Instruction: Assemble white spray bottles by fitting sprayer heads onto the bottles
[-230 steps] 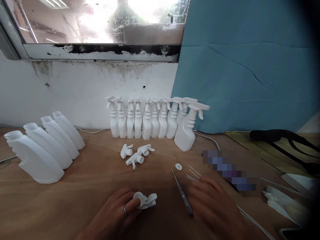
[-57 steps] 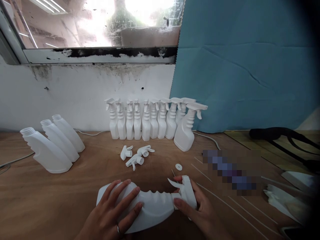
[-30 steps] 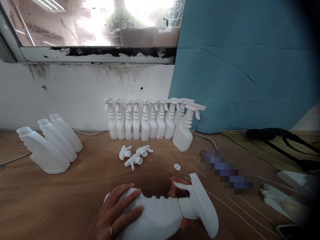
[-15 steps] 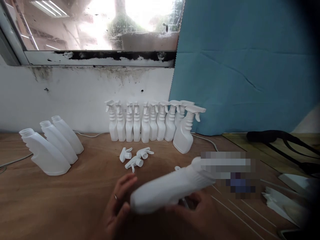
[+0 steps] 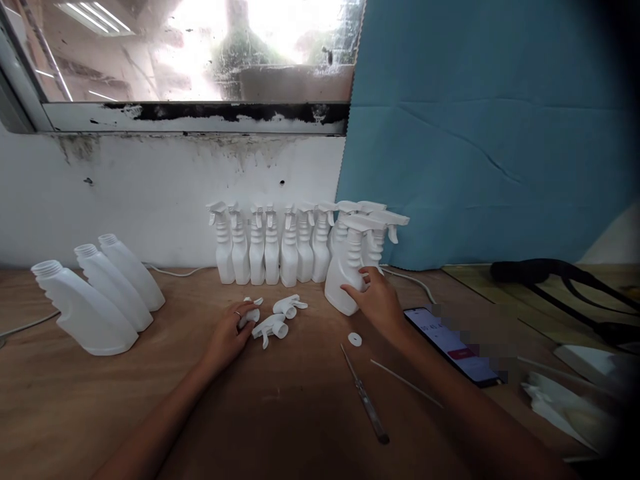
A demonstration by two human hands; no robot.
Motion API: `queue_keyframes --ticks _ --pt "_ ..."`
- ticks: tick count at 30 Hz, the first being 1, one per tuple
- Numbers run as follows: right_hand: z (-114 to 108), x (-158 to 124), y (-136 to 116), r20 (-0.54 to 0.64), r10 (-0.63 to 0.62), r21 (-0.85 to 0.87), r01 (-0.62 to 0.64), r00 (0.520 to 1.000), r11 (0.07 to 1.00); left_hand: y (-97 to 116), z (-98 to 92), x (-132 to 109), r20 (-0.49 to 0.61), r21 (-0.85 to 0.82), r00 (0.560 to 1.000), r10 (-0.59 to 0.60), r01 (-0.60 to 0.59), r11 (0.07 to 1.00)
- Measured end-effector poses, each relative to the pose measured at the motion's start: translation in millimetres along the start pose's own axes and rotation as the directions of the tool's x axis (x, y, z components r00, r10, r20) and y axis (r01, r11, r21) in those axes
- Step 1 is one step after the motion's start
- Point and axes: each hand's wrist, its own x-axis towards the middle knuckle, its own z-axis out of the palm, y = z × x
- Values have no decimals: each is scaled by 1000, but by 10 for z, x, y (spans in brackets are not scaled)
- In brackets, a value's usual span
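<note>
My right hand (image 5: 376,299) has its thumb and fingers around the side of a white spray bottle (image 5: 341,280), which stands upright at the right end of a row of capped white bottles (image 5: 273,257). With its fingers closed on a loose white trigger head (image 5: 249,316), my left hand (image 5: 231,332) rests on the table. Two more trigger heads (image 5: 287,305) lie just right of it. A small white ring (image 5: 355,339) and a screwdriver (image 5: 369,407) lie in front of my right hand.
Three open bottles without heads (image 5: 97,313) stand at the left. A phone (image 5: 450,347) lies right of my right forearm, with a thin tube (image 5: 406,383) on its near side. A black strap (image 5: 550,270) and white pieces (image 5: 565,407) are at the far right.
The bottle that was tilted in front of me now stands upright by the row, with my right hand at it. My left hand has moved forward to a loose trigger head.
</note>
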Motion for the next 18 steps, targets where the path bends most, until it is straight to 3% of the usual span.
queue_keyframes --ticks 6,11,14,18 --pt "-67 -7 -100 8 -57 -99 58 998 993 6 -152 -134 -125 -16 988 -94 93 996" --pt "-345 -435 -116 -3 -217 -38 217 976 975 348 -294 -494 -195 -108 972 -130 110 988" --pt "-382 -750 -6 101 -344 44 341 933 939 594 -226 -684 -141 -156 987 -76 53 986" --pt "-241 -955 193 152 -363 64 358 919 932 777 -49 -785 35 -215 999 25 -17 976"
